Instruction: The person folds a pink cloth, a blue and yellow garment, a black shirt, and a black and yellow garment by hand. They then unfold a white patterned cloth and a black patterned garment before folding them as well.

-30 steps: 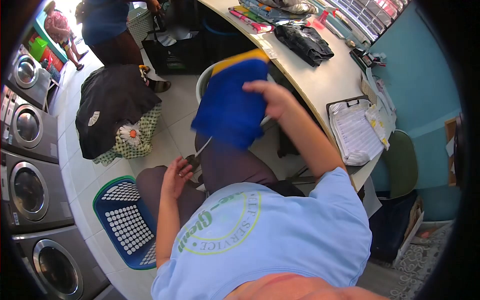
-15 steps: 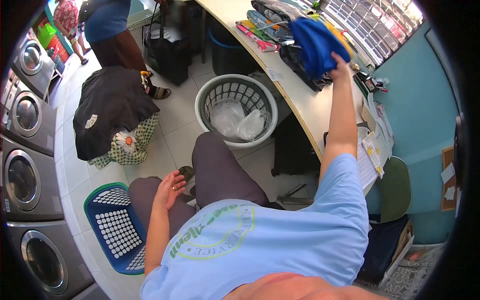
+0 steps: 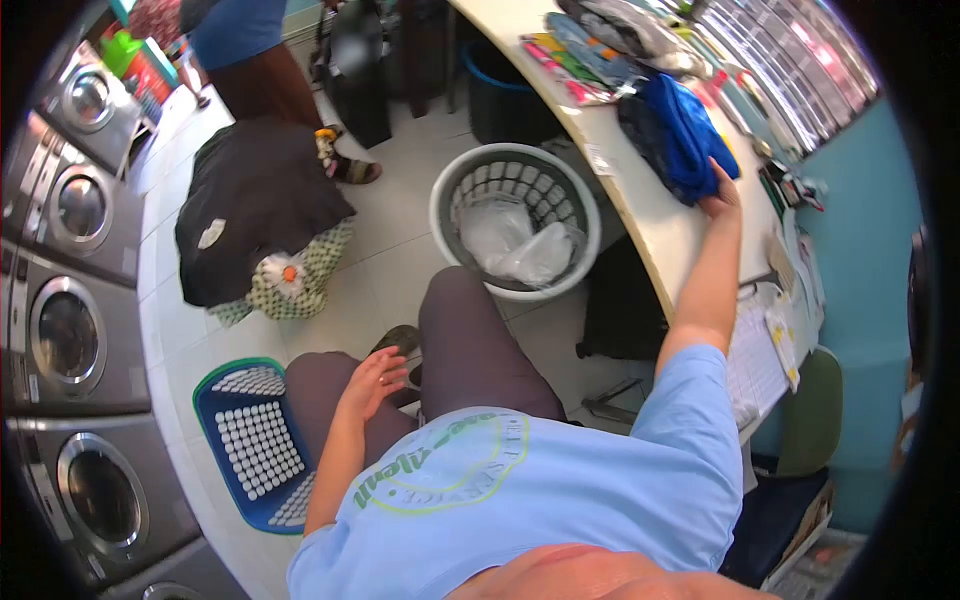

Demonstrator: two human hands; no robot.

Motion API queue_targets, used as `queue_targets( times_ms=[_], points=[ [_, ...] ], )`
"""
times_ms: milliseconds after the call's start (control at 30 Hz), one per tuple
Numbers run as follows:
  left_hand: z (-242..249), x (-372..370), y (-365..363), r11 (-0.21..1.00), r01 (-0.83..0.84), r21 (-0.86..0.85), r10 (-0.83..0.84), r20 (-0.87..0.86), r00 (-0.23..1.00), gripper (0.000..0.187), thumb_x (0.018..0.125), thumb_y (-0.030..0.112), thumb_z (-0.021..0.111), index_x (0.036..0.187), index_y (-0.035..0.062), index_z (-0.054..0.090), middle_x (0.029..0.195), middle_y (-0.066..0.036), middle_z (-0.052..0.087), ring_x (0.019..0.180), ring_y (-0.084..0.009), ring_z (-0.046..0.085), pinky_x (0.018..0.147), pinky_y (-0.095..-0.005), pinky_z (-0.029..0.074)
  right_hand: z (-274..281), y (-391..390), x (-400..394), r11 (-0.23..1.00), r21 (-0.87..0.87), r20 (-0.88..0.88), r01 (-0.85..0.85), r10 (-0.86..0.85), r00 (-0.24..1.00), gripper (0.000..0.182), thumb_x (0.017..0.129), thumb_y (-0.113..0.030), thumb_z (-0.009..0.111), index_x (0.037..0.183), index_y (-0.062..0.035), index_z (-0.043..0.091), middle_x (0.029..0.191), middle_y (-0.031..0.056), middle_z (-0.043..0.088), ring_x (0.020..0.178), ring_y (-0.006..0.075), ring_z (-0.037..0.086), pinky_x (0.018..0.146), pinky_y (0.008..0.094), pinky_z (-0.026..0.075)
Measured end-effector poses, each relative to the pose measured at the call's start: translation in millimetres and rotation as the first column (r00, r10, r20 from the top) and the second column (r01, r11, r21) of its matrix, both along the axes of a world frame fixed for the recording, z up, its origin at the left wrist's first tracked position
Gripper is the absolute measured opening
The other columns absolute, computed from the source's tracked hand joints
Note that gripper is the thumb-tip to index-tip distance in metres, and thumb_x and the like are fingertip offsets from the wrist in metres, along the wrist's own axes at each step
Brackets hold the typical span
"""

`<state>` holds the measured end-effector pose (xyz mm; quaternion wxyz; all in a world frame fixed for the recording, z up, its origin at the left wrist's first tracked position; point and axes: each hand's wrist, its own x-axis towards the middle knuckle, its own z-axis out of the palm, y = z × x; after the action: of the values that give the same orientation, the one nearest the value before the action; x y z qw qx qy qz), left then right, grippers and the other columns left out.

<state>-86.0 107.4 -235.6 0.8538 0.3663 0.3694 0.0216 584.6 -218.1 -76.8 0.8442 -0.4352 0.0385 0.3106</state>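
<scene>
At the table's right-hand side, my right hand (image 3: 722,192) grips the near edge of a bright blue folded garment (image 3: 690,135), thumb on top. The garment rests on a dark folded garment (image 3: 645,130). Beyond it lie a stack of grey folded clothes (image 3: 625,35) and several colourful folded pieces (image 3: 570,65). My left hand (image 3: 377,382) hovers above my lap, fingers loosely stretched out and nothing in them.
On the floor ahead stands a round laundry basket (image 3: 445,225) with clear plastic bags inside. A blue basket (image 3: 225,450) is by my left leg. Dark cloth covers a checkered bundle (image 3: 325,265). Washing machines (image 3: 100,490) line the left; a person (image 3: 240,45) stands at the back.
My right hand has lowered the blue garment from above the table onto the dark folded one. A yellow part of it no longer shows. The whole view has shifted, so most things appear further right.
</scene>
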Motion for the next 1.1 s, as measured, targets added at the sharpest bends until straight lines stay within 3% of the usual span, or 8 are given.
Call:
queue_targets(
  times_ms=[167,233,367,500,567,833,1033,1100],
  points=[
    [0.6,0.1,0.9,1.000,0.019,0.014,-0.019,0.011,1.000,0.038,0.092,0.032,0.055,0.123,0.0099,0.051,0.114,-0.006,0.057,0.102,-0.0192,0.056,0.084,-0.0361,0.046,-3.0,-2.9,18.9,0.995,-0.101,0.021,-0.006,0.009,1.000,0.055,0.079,-0.023,0.071,0.125,-0.0038,0.049,0.121,0.0128,0.057,0.109,0.0319,0.055,0.097,0.0512,0.042],
    [-7.0,2.6,1.0,0.998,0.055,0.023,-0.053,-0.064,0.997,0.038,0.092,0.033,0.054,0.123,0.0111,0.051,0.112,-0.004,0.055,0.101,-0.0166,0.054,0.084,-0.0352,0.045,-20.4,-2.8,27.0,0.980,-0.079,0.493,0.181,-0.119,0.862,0.059,0.080,-0.030,0.070,0.126,-0.0007,0.048,0.121,0.0186,0.055,0.109,0.0332,0.055,0.092,0.0497,0.045],
    [-7.2,9.6,-1.7,0.990,0.127,0.066,-0.112,-0.201,0.973,0.038,0.092,0.034,0.054,0.123,0.0124,0.051,0.109,-0.002,0.053,0.099,-0.0139,0.052,0.083,-0.0328,0.044,43.7,68.7,-55.3,-0.308,-0.108,0.931,0.945,0.301,0.204,0.076,0.080,-0.052,0.062,0.135,-0.0054,0.037,0.135,0.0186,0.043,0.110,0.0386,0.051,0.087,0.0545,0.043],
    [-18.0,8.5,14.0,0.955,0.269,0.127,-0.244,-0.182,0.952,0.046,0.090,0.039,0.056,0.127,0.0127,0.049,0.113,-0.001,0.053,0.098,-0.0142,0.051,0.082,-0.0324,0.043,25.1,90.0,-38.9,0.163,-0.261,0.675,0.951,0.735,0.059,0.075,0.081,-0.055,0.057,0.141,-0.0220,0.027,0.144,0.0124,0.030,0.125,0.0397,0.034,0.094,0.0610,0.032],
    [-22.7,2.3,48.1,0.915,0.328,0.236,-0.292,-0.175,0.940,0.051,0.088,0.040,0.058,0.129,0.0122,0.047,0.116,-0.001,0.052,0.098,-0.0158,0.051,0.082,-0.0331,0.043,11.7,101.7,-51.3,0.012,-0.490,0.428,0.872,0.874,0.228,0.075,0.081,-0.056,0.055,0.144,-0.0303,0.023,0.149,0.0093,0.024,0.133,0.0402,0.025,0.098,0.0643,0.026],
    [-56.6,-46.9,294.9,0.372,-0.898,0.237,0.916,0.060,0.396,0.045,0.087,0.040,0.060,0.116,0.0104,0.045,0.093,-0.008,0.055,0.090,-0.0228,0.051,0.076,-0.0405,0.046,23.5,105.3,-74.4,0.030,-0.547,0.386,0.837,0.896,0.220,0.074,0.082,-0.045,0.058,0.144,-0.0370,0.018,0.150,0.0083,0.022,0.135,0.0424,0.021,0.100,0.0655,0.020],
    [-53.5,-65.1,335.7,0.439,-0.886,0.151,0.898,-0.113,0.425,0.024,0.085,0.032,0.066,0.095,0.0112,0.058,0.088,-0.006,0.062,0.073,-0.0228,0.057,0.070,-0.0392,0.049,20.7,109.5,-79.8,0.007,-0.496,0.396,0.868,0.892,0.219,0.073,0.083,-0.046,0.056,0.144,-0.0342,0.019,0.149,0.0111,0.024,0.134,0.0404,0.023,0.103,0.0626,0.019],
    [-121.6,-104.3,389.3,0.659,-0.746,-0.091,0.751,0.121,0.649,0.018,0.084,0.027,0.066,0.088,0.0110,0.059,0.080,-0.005,0.064,0.066,-0.0234,0.059,0.064,-0.0383,0.050,18.9,106.9,-65.6,0.301,-0.471,0.585,0.829,0.810,0.038,0.063,0.088,-0.047,0.051,0.142,-0.0187,0.031,0.147,0.0174,0.026,0.135,0.0313,0.025,0.110,0.0452,0.014]
  ],
)
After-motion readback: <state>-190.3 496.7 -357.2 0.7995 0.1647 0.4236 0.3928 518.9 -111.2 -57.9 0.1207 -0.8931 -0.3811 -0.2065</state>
